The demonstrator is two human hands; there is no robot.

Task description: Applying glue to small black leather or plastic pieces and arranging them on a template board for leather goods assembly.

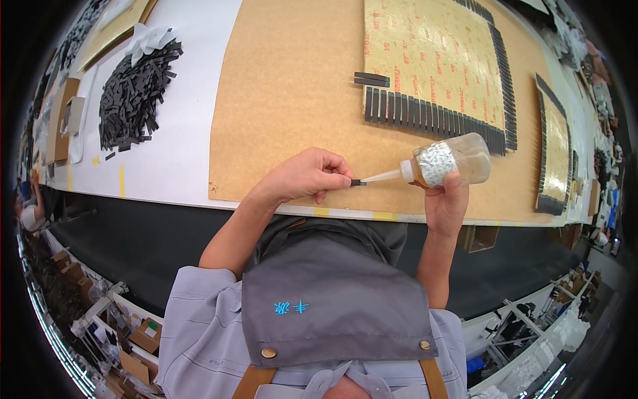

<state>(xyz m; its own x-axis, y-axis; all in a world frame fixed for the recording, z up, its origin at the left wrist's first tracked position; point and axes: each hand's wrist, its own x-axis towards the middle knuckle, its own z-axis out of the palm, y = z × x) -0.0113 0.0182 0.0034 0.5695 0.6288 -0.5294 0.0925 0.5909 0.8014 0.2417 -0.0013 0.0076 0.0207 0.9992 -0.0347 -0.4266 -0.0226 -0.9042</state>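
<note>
My left hand (312, 174) pinches a small black strip (359, 182) above the near edge of the brown board. In my right hand (447, 199) lies a clear squeeze bottle (473, 159), tipped on its side, with a silvery wrap round its middle. Its long pale nozzle (384, 175) points left, the tip at or very near the end of the strip. Beyond the bottle a yellowish sheet (432, 53) with red print carries rows of black strips along its near and right edges. Two loose strips (372, 80) lie across its near left corner.
A heap of black strips (136, 96) sits on the white tabletop at the left, some white crumpled material (147, 41) on top. The brown board (286, 80) covers the middle of the table. At the right lies another strip-edged sheet (555, 143). Cardboard boxes (61, 120) stand far left.
</note>
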